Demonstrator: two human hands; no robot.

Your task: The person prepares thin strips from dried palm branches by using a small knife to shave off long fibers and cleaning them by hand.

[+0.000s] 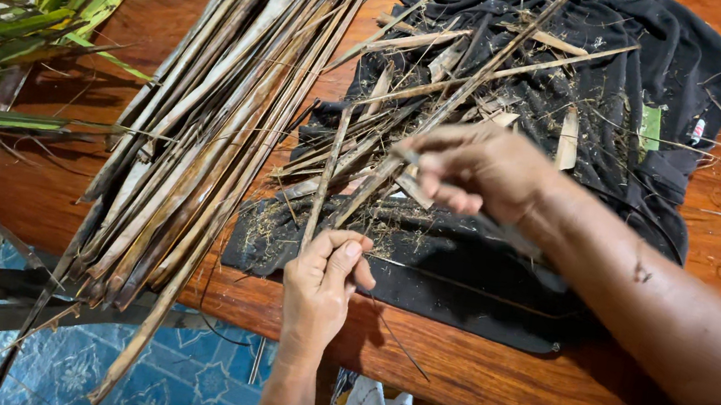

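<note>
My left hand pinches the near end of a thin dry leaf strip just above the table's front edge. My right hand hovers over a black cloth with its fingers closed on a slim blade or tool whose shape is blurred, its tip touching another long dry strip. The cloth is littered with short strips, shavings and fibres.
A thick bundle of long dry brown leaf strips lies across the reddish wooden table to the left and overhangs its front edge. Green leaves lie at the far left. Blue patterned floor shows below.
</note>
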